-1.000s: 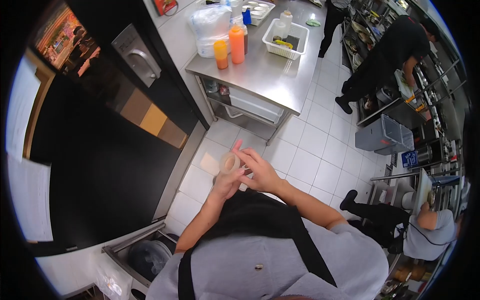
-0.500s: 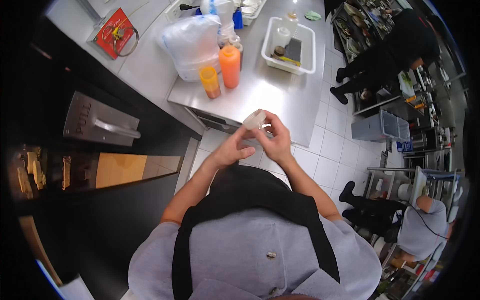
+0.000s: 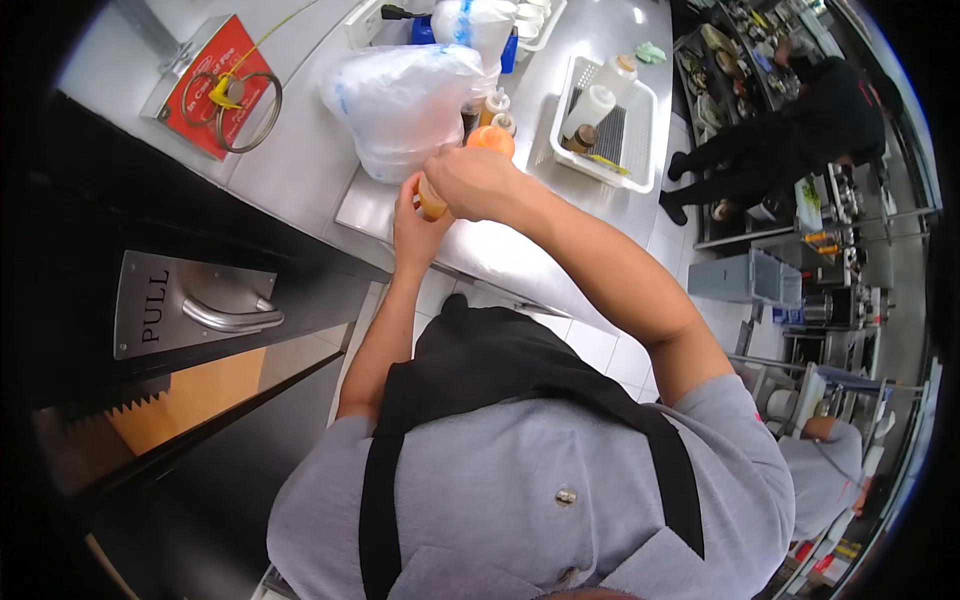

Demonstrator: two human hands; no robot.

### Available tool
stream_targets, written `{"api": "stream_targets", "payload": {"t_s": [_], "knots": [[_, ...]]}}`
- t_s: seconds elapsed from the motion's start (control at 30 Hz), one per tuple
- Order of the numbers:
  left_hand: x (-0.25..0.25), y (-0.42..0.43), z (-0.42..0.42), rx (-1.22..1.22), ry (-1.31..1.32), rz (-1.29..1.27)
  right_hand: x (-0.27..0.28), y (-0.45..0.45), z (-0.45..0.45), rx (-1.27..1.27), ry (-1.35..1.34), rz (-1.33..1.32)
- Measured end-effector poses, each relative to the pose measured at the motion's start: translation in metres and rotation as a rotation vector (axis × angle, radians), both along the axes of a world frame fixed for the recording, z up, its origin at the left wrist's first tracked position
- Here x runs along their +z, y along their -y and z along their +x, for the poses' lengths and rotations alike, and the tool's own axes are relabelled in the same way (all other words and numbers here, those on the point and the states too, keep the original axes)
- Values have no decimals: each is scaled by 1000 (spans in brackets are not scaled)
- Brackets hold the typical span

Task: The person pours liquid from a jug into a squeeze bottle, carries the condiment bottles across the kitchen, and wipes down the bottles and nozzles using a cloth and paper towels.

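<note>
My left hand is wrapped round a small squeeze bottle with orange-yellow contents at the counter's front left corner. Over the top of that bottle, my right hand is closed. Its fingers cover the bottle's mouth and the translucent bottle cap, which shows only in the earlier view. Just behind my right hand stands a larger orange squeeze bottle, partly covered. A bulky clear plastic bag rests right behind my left hand, and capped squeeze bottles stand beside it.
A white basket on the steel counter holds squeeze bottles and a dark-lidded jar. To the left are a door pull handle and a red sign. Two co-workers are at shelving on the right.
Both hands have moved forward and left, from holding the translucent cap before the counter to the small orange-yellow bottle. My view has shifted too. The co-worker at lower right has moved.
</note>
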State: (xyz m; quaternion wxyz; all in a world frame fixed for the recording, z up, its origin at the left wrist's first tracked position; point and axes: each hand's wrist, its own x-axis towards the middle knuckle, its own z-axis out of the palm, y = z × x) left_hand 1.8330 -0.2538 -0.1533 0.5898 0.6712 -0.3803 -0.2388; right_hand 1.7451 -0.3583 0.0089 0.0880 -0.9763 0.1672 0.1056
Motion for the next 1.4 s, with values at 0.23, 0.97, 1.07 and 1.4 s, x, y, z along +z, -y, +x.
{"api": "stream_targets", "payload": {"t_s": [0.23, 0.97, 1.07, 1.4], "knots": [[-13, -4, 13, -22, 30, -59, -12, 25, 17, 242, 37, -55], [-8, -6, 24, -92, 43, -78, -18, 28, 21, 301, 39, 88], [-13, -4, 24, -92, 39, -98, -13, 25, 25, 254, -21, 39], [-12, -5, 26, -76, 90, -130, -15, 26, 30, 248, -102, -30]]}}
